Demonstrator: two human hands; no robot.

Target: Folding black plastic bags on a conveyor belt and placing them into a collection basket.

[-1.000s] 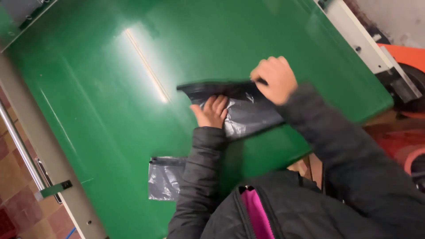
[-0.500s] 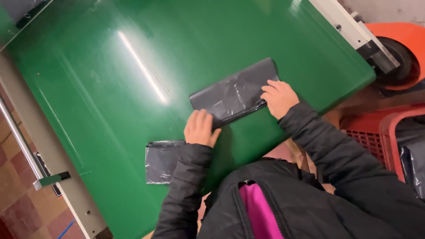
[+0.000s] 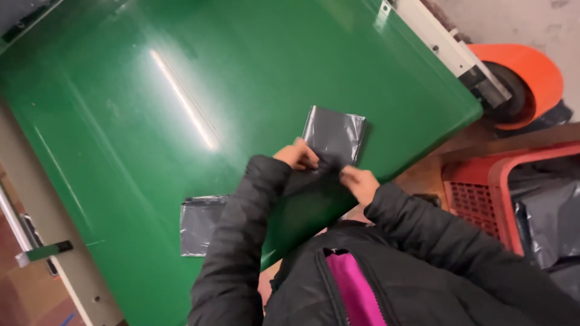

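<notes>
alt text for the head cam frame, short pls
Seen from above, a person in a black jacket grips the near edge of a folded grey plastic bag with the left hand and right hand on a green table. Another grey bag lies flat by the left sleeve; a red crate stands at right.

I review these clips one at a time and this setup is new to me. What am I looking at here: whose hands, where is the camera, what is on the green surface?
The camera sits on a person's head and looks down, so the black sleeves are theirs. Both hands, left hand and right hand, pinch the near edge of a folded grey plastic bag lying on the green table. A second folded bag lies beside the left sleeve. To the right stands a red crate holding more grey plastic.
</notes>
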